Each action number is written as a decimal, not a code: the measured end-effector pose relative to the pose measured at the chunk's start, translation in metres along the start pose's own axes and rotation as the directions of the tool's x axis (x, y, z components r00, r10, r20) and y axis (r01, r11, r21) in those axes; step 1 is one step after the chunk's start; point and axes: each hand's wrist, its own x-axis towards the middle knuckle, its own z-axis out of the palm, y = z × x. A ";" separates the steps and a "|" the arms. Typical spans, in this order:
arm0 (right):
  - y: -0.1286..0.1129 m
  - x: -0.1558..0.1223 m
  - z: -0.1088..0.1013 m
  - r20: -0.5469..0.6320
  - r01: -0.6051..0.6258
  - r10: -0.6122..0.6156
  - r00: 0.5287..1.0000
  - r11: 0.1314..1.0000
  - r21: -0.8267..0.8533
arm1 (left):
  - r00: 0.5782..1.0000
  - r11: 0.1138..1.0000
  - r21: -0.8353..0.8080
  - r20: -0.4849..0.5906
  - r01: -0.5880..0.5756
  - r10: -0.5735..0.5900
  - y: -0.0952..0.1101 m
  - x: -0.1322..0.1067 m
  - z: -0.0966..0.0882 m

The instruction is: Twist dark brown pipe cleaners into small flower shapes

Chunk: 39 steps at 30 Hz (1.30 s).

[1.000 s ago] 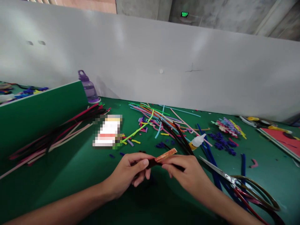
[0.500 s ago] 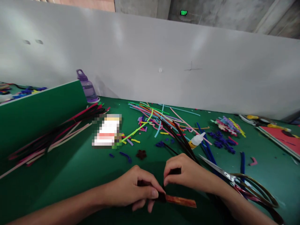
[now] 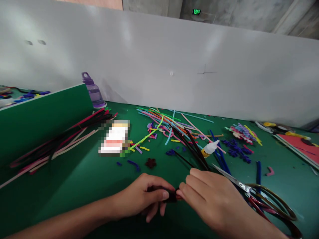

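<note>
Dark brown, the piece (image 3: pixel 171 198) between the left hand (image 3: pixel 139 196), whose thumb and fingers pinch it, and the right hand (image 3: pixel 211 196), gripping its reddish end, seems light, soft and bendy, best held near both ends.

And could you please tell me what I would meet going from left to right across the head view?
Purple water bottle, left hand, dark brown piece, right hand, bent pink pipe-cleaner scrap, red sheet.
</note>
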 end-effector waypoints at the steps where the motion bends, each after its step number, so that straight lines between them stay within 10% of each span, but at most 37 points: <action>1: -0.004 0.001 0.000 -0.040 0.002 -0.003 0.999 0.999 -0.048 | 1.000 1.000 -0.025 -0.022 -0.014 0.014 -0.001 0.001 0.000; 10: -0.018 0.004 0.003 -0.161 0.019 -0.064 0.985 0.964 -0.264 | 0.977 0.911 -0.356 -0.122 -0.207 0.174 -0.008 0.006 -0.010; 19: -0.011 -0.001 0.025 -0.258 -0.091 0.088 0.962 0.996 0.000 | 0.973 0.807 -0.547 -0.061 -0.221 0.225 -0.006 0.005 -0.014; 26: 0.004 0.004 0.036 0.083 -0.312 0.344 0.935 0.693 0.650 | 0.974 0.811 -0.561 0.028 -0.169 0.223 -0.006 0.003 -0.016; 39: 0.021 -0.001 0.044 0.315 -0.289 0.097 0.944 0.705 0.648 | 0.975 0.853 -0.521 0.182 -0.011 0.124 -0.004 0.002 -0.018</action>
